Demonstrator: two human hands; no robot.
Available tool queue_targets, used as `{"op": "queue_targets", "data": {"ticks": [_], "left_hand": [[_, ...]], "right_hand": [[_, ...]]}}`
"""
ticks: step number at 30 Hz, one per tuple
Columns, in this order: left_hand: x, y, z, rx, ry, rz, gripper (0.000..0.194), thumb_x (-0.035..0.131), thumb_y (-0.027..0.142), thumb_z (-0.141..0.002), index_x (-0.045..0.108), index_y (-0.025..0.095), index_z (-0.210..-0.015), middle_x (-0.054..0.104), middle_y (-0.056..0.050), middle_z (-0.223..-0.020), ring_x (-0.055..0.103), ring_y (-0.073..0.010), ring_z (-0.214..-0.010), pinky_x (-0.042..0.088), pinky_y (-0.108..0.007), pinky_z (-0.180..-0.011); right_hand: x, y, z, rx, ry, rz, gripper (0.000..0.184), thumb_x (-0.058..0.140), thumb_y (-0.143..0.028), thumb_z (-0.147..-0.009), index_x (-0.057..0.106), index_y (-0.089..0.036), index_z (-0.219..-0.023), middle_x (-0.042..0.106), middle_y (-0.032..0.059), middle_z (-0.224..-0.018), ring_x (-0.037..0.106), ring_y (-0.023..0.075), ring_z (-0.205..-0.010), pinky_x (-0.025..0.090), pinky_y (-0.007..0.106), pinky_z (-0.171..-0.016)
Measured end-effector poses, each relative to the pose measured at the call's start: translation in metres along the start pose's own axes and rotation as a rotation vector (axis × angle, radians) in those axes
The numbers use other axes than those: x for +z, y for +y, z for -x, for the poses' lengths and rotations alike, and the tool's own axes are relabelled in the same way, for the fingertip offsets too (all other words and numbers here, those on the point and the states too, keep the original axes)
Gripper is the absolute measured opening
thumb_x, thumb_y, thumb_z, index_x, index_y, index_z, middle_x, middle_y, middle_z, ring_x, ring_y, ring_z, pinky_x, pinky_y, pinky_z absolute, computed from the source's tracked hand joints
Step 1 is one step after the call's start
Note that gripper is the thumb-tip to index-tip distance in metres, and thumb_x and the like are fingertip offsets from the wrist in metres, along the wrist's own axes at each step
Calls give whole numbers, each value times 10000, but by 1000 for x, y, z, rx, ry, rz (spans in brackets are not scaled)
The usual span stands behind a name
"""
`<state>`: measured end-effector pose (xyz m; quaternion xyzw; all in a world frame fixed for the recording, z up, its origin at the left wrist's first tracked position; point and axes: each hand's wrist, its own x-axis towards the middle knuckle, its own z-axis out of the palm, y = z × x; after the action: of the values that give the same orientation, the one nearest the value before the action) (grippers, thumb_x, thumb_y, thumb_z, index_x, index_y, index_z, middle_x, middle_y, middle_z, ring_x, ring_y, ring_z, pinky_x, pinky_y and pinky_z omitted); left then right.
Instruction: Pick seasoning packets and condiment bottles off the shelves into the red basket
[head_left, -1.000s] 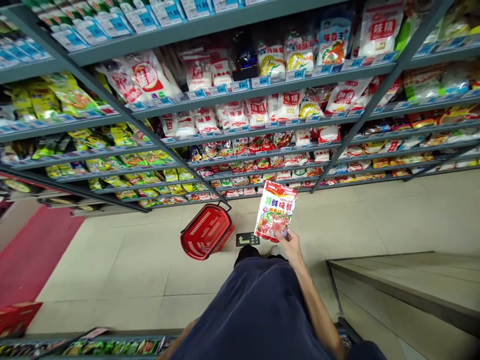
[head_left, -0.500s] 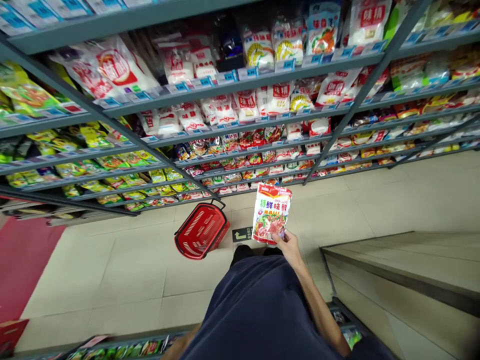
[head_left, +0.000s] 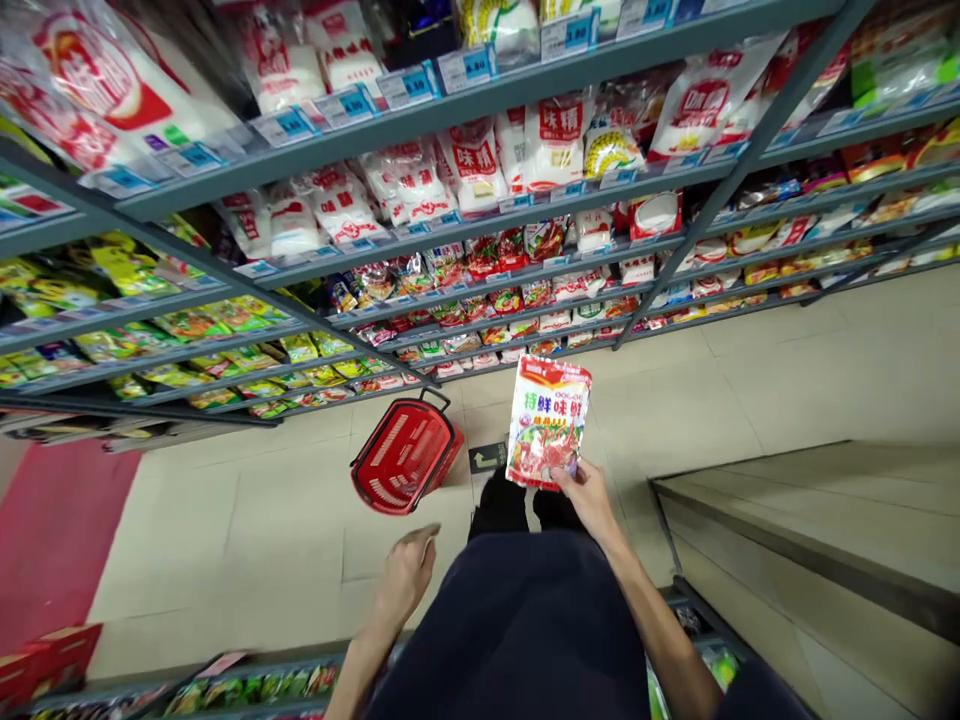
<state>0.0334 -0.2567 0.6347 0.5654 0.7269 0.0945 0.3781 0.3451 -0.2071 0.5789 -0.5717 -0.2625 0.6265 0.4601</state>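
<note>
A white and red seasoning packet [head_left: 551, 415] with coloured Chinese characters and a food picture is held upright, front towards me. My right hand [head_left: 589, 500] pinches its lower right edge, thumb on the front; the fingers behind it are hidden. On the left, my left hand [head_left: 409, 572] hangs in the air at the lower middle, its fingers loosely bent and nothing seen in them. Just beyond it, a red plastic shopping basket [head_left: 409, 455] with black handles stands on the floor; the hand does not touch it. The basket's visible inside shows only slotted red walls.
Shelves [head_left: 487, 95] of bagged seasonings with price tags run across the front. A green exit-arrow floor sign [head_left: 487, 458] lies near my feet. On the right stands a beige shelf unit [head_left: 810, 520]. Another stocked shelf [head_left: 255, 690] is behind me.
My left hand has come into view at the lower middle, near the basket. The right hand still holds the packet, nearly in place. The view has moved closer to the shelves.
</note>
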Motion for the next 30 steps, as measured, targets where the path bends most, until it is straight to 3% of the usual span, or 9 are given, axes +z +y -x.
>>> {"op": "queue_targets", "data": {"ticks": [3,5,8,11,14,21,25,30], "left_hand": [[31,34,-66,-84,-114,483,478,526,581,-967,678,179,-1177,733,-153,-1219,701,-295,-1146,563,-431,-1000],[56,57,-108,-118,-235,697,587,590,630,-915,638,175,-1281,668,-170,-1357,663,-314,-1226,560,-445,-1018],[89,73,-159,-110,-412,784,692,704,635,-834,611,179,-1345,608,-165,-1446,590,-321,-1328,508,-439,-1102],[114,71,-194,-110,-565,818,616,740,544,-842,616,182,-1324,644,-141,-1403,621,-307,-1279,504,-435,-1105],[130,66,-223,-101,-566,835,573,784,442,-827,610,184,-1308,677,-120,-1351,652,-302,-1223,535,-426,-1056],[132,79,-301,-3,-485,872,526,766,370,-859,600,193,-1327,665,-104,-1365,637,-275,-1224,518,-385,-1055],[124,94,-348,54,-428,847,484,762,371,-865,631,193,-1296,685,-87,-1333,655,-254,-1172,524,-351,-1024],[104,94,-396,71,-329,821,469,765,384,-864,642,172,-1264,727,-76,-1232,675,-238,-1108,548,-310,-939]], "right_hand": [[-6,15,-22,62,2,8,464,819,-543,-767,755,-175,-1041,788,106,-1061,724,307,-955,581,430,-888],[-9,27,-38,76,-12,14,443,824,-539,-764,764,-185,-1023,792,98,-1036,728,310,-936,585,435,-884],[-11,45,-64,100,-30,13,417,832,-525,-760,776,-188,-1000,794,92,-1003,730,307,-901,592,435,-865],[-14,63,-90,131,-40,31,420,829,-516,-771,779,-182,-1020,790,97,-1015,726,305,-918,587,433,-883],[-18,69,-118,149,-76,78,414,832,-499,-778,767,-182,-1037,784,93,-1028,718,296,-947,577,422,-912],[-13,29,-198,125,-163,105,339,625,-493,-966,716,-241,-1174,750,64,-1168,695,236,-1049,539,376,-1012],[-5,14,-249,105,-129,94,380,670,-486,-941,662,-240,-1230,724,71,-1244,673,236,-1148,517,379,-1066],[15,12,-310,119,-209,161,470,755,-437,-884,594,-245,-1282,710,68,-1270,679,223,-1159,535,365,-1056]]}}
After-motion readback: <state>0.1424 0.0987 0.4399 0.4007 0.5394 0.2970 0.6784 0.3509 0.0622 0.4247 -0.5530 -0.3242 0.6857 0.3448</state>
